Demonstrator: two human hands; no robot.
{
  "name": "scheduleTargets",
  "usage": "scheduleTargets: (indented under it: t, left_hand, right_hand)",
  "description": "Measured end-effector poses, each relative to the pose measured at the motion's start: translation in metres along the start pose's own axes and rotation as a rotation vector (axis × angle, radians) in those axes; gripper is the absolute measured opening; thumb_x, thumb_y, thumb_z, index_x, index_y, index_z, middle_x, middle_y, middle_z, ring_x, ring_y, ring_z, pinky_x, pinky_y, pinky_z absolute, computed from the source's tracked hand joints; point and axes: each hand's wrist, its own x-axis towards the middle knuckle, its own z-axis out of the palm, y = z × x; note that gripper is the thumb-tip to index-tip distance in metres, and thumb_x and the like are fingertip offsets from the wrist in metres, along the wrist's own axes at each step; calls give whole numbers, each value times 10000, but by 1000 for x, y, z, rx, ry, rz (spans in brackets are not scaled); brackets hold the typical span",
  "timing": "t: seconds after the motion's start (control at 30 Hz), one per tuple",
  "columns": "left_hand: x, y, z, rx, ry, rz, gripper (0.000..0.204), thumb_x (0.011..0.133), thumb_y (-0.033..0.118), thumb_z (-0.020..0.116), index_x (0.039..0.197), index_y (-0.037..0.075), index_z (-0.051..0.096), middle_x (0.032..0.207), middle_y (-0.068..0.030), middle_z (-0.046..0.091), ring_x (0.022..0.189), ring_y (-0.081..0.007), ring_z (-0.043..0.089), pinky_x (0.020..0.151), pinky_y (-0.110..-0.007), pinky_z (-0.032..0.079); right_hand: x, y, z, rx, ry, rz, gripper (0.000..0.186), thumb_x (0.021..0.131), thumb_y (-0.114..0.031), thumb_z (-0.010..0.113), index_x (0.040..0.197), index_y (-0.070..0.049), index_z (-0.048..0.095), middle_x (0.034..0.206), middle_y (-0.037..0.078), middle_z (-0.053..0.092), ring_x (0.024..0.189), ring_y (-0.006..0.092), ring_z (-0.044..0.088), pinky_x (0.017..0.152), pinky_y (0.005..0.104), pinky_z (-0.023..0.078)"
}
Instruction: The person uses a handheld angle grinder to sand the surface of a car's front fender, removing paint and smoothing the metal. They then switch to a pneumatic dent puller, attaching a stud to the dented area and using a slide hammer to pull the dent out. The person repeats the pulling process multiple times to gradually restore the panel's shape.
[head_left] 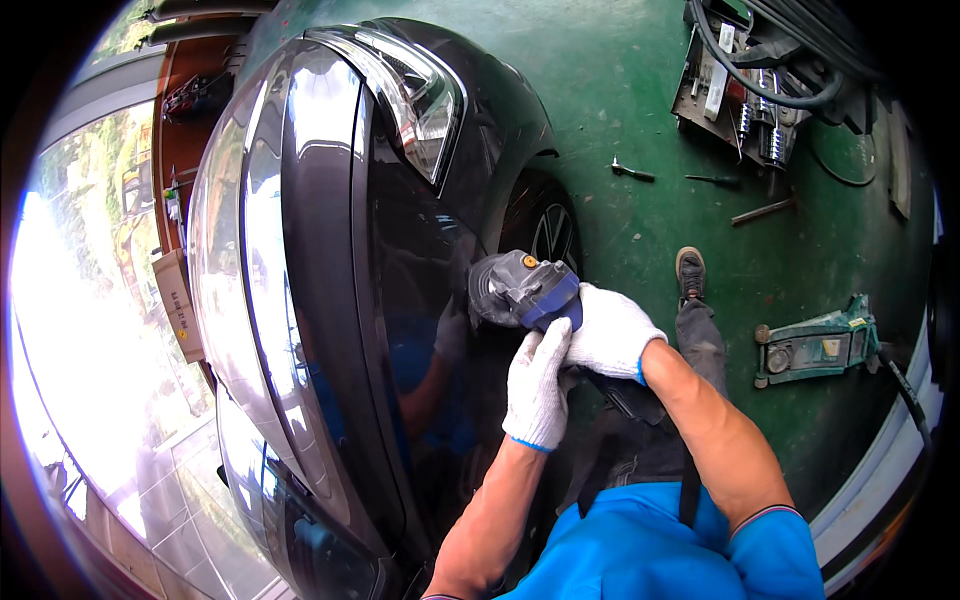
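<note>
While the right hand [612, 330] grasps the power tool [546, 290], the left hand [537, 395] rests against that grip from below-left; its own closure cannot be told. Tool head [490, 288] sits just left of the grip, beside the dark car panel [415, 240]. Risk: a tilted head could mark the paint; weak left support could let it skid. Working face and any panel contact hidden; black part [628, 397] below the grip indistinct.

Harsh daylight blows out the left side; white glare streaks the dark car [330, 180]; fisheye edges curve into black corners.
</note>
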Motion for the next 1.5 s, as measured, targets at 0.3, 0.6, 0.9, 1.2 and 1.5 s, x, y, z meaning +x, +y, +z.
scheduleTargets:
  t: [0.3,0.6,0.9,1.2,1.5]
  left_hand:
    - [-5,2,1,15,26,-23,343,990,349,614,1209,85,613,1117,-56,697,981,-180,671,851,-395,540]
    - [-5,4,5,48,11,-3,344,999,352,596,1207,79,616,1106,-59,703,990,-179,672,855,-399,544]
    - [-4,2,5,54,41,-16,340,1000,351,596,1203,79,619,1097,-52,705,974,-170,675,827,-375,550]
    - [-8,0,6,37,35,-58,340,996,360,601,1207,94,617,1115,-43,686,1019,-168,651,858,-377,528]
    - [-17,-33,-12,281,166,99,429,977,300,660,1281,10,574,1077,-38,659,933,-96,614,786,-249,494]
  right_hand:
    - [8,7,-9,237,-228,-68,349,777,-311,722,994,-39,694,862,148,713,764,277,696,698,357,548]
    - [12,17,-4,324,-226,-9,346,804,-310,706,999,-24,693,855,124,715,736,225,678,694,343,544]
    - [13,12,-12,305,-245,-62,349,784,-302,715,973,-10,691,826,128,707,720,206,664,680,338,535]
    - [5,11,-14,363,-262,-14,349,745,-295,740,929,-3,688,787,125,694,704,191,639,674,350,524]
    - [-14,44,57,808,-179,175,306,835,-220,709,1026,17,678,854,108,708,772,160,658,699,321,544]
